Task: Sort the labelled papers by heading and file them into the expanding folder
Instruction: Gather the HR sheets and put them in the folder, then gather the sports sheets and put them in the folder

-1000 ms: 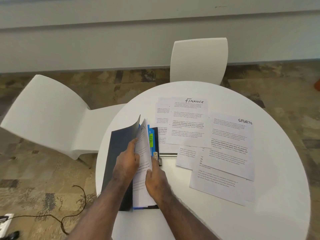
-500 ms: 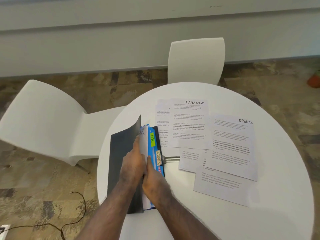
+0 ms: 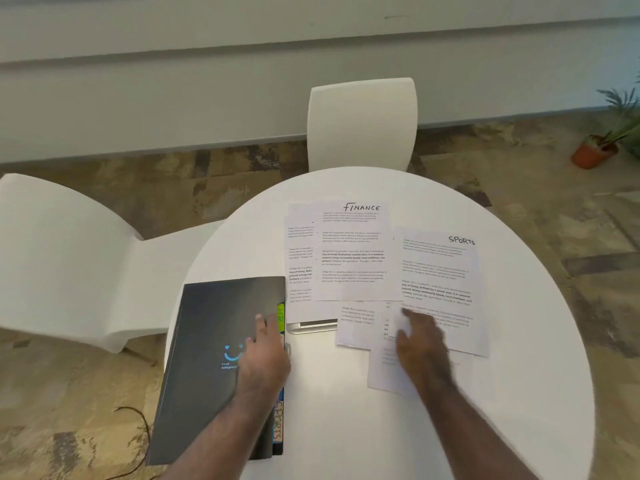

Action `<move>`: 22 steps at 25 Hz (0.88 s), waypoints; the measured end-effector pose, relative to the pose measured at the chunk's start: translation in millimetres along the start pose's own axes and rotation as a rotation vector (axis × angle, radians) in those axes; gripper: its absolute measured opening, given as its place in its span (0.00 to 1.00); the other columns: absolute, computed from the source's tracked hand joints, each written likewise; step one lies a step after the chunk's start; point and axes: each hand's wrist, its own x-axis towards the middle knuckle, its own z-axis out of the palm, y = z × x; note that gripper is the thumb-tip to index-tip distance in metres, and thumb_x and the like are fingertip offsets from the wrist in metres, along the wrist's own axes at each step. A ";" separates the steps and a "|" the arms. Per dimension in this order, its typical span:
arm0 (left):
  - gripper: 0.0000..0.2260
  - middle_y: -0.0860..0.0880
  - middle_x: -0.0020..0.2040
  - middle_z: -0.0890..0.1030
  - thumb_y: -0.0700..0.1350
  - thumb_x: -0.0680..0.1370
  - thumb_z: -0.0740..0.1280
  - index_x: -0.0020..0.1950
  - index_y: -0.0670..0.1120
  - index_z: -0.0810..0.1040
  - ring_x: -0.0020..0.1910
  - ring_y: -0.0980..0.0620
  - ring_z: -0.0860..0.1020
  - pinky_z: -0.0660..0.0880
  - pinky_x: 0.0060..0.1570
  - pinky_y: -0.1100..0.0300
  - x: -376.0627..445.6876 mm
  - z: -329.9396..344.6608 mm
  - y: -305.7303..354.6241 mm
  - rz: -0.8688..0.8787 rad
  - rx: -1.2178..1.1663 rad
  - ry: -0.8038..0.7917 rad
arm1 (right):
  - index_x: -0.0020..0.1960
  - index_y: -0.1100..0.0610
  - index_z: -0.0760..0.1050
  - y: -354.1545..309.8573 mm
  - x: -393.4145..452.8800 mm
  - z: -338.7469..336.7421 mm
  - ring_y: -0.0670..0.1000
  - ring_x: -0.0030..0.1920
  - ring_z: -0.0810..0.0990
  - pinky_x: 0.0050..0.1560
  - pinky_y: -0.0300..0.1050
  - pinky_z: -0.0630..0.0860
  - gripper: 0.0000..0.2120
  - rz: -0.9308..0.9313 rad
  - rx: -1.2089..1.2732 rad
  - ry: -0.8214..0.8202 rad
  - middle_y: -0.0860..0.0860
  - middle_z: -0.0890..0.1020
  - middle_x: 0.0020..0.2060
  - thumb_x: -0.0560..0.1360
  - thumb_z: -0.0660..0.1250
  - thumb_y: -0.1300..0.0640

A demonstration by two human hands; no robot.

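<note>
The black expanding folder (image 3: 211,341) lies closed at the left of the round white table (image 3: 346,427), coloured tabs poking out along its right edge. My left hand (image 3: 261,358) rests flat on its cover, fingers apart. A sheet headed FINANCE (image 3: 353,251) lies at the far middle, over another sheet. A sheet headed SPORTS (image 3: 440,271) lies to its right on top of more papers (image 3: 356,323). My right hand (image 3: 419,341), blurred, hovers with spread fingers over the near edge of the SPORTS pile and holds nothing.
A white chair (image 3: 362,123) stands behind the table and another white chair (image 3: 69,254) to the left. A metal clip (image 3: 311,325) peeks out under the papers. A potted plant (image 3: 602,147) is at the far right; a black cable (image 3: 138,431) runs on the floor.
The folder's cover has dropped shut with the paper inside. My left hand now lies on the cover, and my right hand has moved right to the SPORTS pile.
</note>
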 end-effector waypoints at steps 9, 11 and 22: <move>0.28 0.49 0.82 0.50 0.44 0.79 0.60 0.79 0.50 0.56 0.80 0.46 0.49 0.53 0.76 0.41 53.0 14.3 96.4 0.418 0.134 0.029 | 0.79 0.52 0.47 85.2 40.0 -15.5 0.61 0.76 0.57 0.65 0.62 0.68 0.46 0.367 -0.190 -0.072 0.57 0.55 0.78 0.72 0.65 0.34; 0.28 0.48 0.82 0.48 0.49 0.81 0.59 0.79 0.49 0.54 0.80 0.46 0.48 0.53 0.75 0.40 65.9 20.1 101.3 0.426 0.206 -0.033 | 0.79 0.54 0.49 78.9 30.3 -8.5 0.60 0.73 0.61 0.64 0.59 0.71 0.45 0.341 -0.242 -0.003 0.57 0.60 0.76 0.72 0.66 0.36; 0.29 0.47 0.70 0.72 0.56 0.77 0.64 0.75 0.48 0.62 0.67 0.46 0.73 0.62 0.70 0.43 87.7 45.6 141.2 0.412 0.332 -0.008 | 0.60 0.57 0.77 126.7 80.4 -50.0 0.56 0.48 0.79 0.49 0.44 0.71 0.17 0.430 0.450 0.143 0.56 0.84 0.55 0.72 0.72 0.60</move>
